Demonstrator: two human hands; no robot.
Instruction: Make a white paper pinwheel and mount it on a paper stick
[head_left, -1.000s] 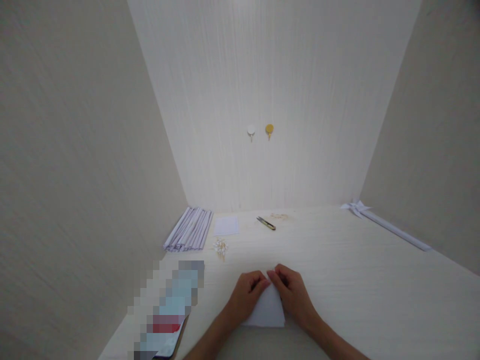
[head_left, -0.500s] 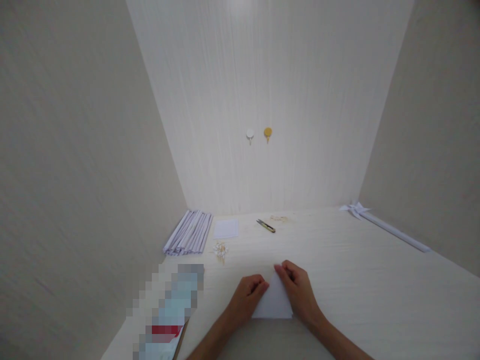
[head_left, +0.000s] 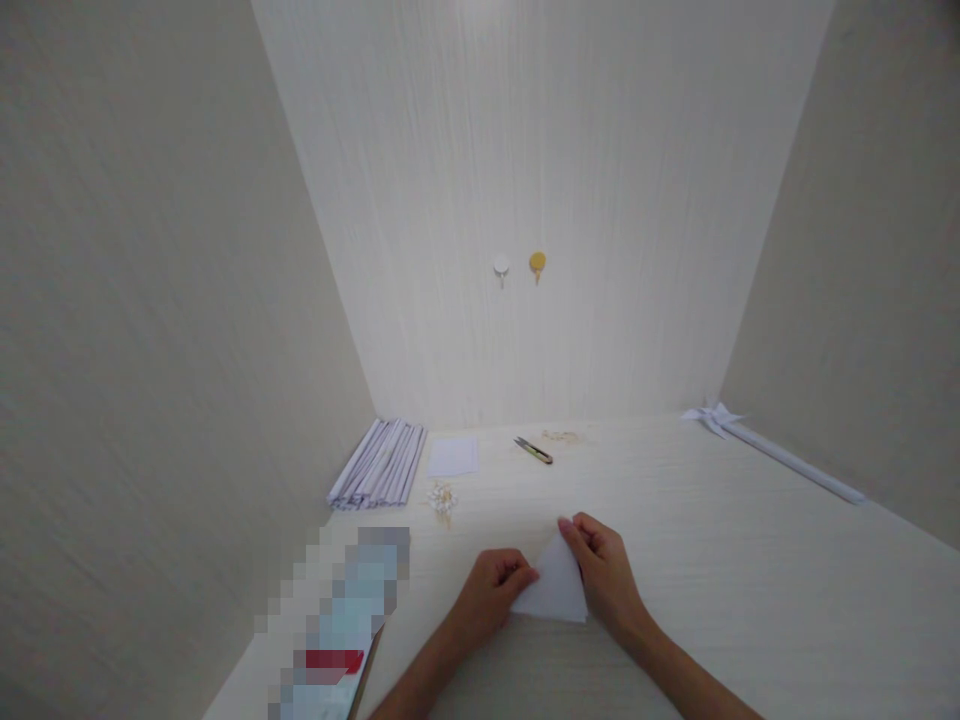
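Note:
A folded piece of white paper [head_left: 555, 585], roughly triangular in outline, is held between my two hands near the front of the table. My left hand [head_left: 495, 590] pinches its left edge with thumb and curled fingers. At the top corner, my right hand [head_left: 604, 565] grips the paper between thumb and fingers. Beyond the hands lie a small bunch of white-tipped pieces [head_left: 442, 498], a flat white paper square [head_left: 453, 456] and a pair of thread snips [head_left: 534, 451].
A stack of rolled white paper sticks [head_left: 379, 465] lies at the back left. A paper pinwheel-like shape on a long stick [head_left: 795, 463] rests along the right wall. Two round hooks, one white [head_left: 501, 264] and one yellow [head_left: 538, 262], hang on the back wall. A blurred-out item [head_left: 349, 610] lies front left.
The paper has tilted and risen slightly, its lower edge now slanting. My right hand has shifted a little to the right and upward; the left hand has barely moved.

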